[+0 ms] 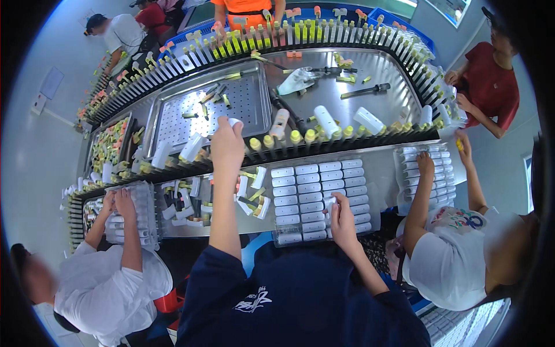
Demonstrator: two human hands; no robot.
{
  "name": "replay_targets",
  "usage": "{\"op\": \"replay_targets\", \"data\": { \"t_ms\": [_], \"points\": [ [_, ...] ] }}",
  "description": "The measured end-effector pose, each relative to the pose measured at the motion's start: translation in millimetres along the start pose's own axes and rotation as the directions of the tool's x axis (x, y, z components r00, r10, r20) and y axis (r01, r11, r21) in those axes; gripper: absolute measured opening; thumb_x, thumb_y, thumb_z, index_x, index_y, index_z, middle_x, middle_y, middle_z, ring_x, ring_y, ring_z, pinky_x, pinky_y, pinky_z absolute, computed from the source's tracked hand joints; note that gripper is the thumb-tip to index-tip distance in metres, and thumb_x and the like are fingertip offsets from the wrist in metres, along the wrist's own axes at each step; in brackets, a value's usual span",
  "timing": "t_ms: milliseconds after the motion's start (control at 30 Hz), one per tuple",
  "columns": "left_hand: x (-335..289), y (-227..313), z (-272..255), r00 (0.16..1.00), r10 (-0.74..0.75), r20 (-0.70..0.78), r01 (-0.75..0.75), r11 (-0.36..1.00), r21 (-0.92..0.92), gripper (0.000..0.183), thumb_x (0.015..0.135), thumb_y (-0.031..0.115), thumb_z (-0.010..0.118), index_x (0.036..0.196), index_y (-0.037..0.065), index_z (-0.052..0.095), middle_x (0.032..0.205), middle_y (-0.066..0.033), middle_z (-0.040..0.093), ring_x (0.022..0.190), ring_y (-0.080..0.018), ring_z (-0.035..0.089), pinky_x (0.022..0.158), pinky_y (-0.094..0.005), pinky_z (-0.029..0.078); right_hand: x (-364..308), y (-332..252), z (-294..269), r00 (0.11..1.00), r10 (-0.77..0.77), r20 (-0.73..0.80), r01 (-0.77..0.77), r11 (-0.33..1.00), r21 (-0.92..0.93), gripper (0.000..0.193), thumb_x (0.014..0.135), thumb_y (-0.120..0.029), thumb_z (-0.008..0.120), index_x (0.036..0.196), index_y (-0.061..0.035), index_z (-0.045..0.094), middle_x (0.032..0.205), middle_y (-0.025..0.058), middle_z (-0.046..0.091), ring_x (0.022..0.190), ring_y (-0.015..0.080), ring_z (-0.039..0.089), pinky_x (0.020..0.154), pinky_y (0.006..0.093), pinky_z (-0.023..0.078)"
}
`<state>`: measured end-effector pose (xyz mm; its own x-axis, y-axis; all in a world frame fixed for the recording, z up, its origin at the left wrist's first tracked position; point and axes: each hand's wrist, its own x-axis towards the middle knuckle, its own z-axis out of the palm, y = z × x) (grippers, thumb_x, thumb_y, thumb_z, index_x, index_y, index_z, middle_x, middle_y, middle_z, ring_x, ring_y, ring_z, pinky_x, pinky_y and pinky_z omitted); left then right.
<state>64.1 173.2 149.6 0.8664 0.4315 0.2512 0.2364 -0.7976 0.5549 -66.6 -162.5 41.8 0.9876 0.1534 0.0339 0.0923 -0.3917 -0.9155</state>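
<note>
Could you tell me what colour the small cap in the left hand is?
White, seen in the head view: cap, left hand.

Factory assembly line: curved conveyor (324, 34) of pegs carrying small tubes, steel bench (381, 168), trays of white caps (318, 196), several workers seated around.

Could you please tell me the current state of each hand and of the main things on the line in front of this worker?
Left hand: raised, grip closed on a small white cap.
Right hand: resting on the tray, fingers pinching a white tube.
Tray of white tubes: nearly full, tubes lying flat in rows.
Perforated metal tray: mostly bare, a few loose parts.
Peg conveyor: some pegs loaded.
</note>
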Motion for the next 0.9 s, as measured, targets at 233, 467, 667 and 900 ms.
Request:
{"op": "replay_targets", "data": {
  "t_ms": [233,467,667,900],
  "points": [
    [18,-77,13,0.989,0.109,-0.095,-0.051,0.876,0.479,0.047,0.101,0.045,0.069,0.123,0.004,0.063,0.103,-0.0228,0.076,0.086,-0.0422,0.076,0.073,-0.0544,0.058,14,-18,-3,0.937,0.313,0.155,-0.348,0.800,0.489,0.035,0.118,-0.026,0.048,0.136,0.0019,0.060,0.099,0.0077,0.069,0.079,0.0123,0.066,0.074,0.0299,0.054],
    [-6,-104,-17,0.838,0.360,-0.411,-0.066,0.813,0.578,0.049,0.097,0.033,0.074,0.134,0.002,0.063,0.129,-0.0190,0.070,0.133,-0.0379,0.059,0.111,-0.0557,0.044,50,-33,-42,0.991,0.121,-0.058,-0.083,0.890,0.448,0.034,0.115,-0.028,0.058,0.131,0.0005,0.064,0.104,0.0057,0.072,0.085,0.0098,0.067,0.076,0.0273,0.053],
    [-157,-64,28,0.922,0.287,-0.260,-0.303,0.953,-0.021,0.036,0.091,0.005,0.073,0.125,0.000,0.064,0.126,-0.0201,0.066,0.125,-0.0437,0.059,0.109,-0.0556,0.045,126,-95,-101,0.841,-0.538,-0.060,0.463,0.773,-0.433,0.037,0.098,-0.016,0.076,0.134,-0.0117,0.069,0.125,0.0100,0.071,0.121,0.0270,0.064,0.105,0.0420,0.050],
    [-251,-41,67,0.785,0.526,0.328,-0.452,0.847,-0.279,0.025,0.093,0.013,0.072,0.116,0.003,0.066,0.118,-0.0157,0.067,0.120,-0.0364,0.062,0.104,-0.0491,0.048,237,-106,-82,0.578,-0.549,0.603,0.816,0.381,-0.435,0.039,0.094,-0.018,0.075,0.133,-0.0174,0.071,0.140,0.0046,0.066,0.145,0.0290,0.050,0.122,0.0508,0.039]
  ]
}}
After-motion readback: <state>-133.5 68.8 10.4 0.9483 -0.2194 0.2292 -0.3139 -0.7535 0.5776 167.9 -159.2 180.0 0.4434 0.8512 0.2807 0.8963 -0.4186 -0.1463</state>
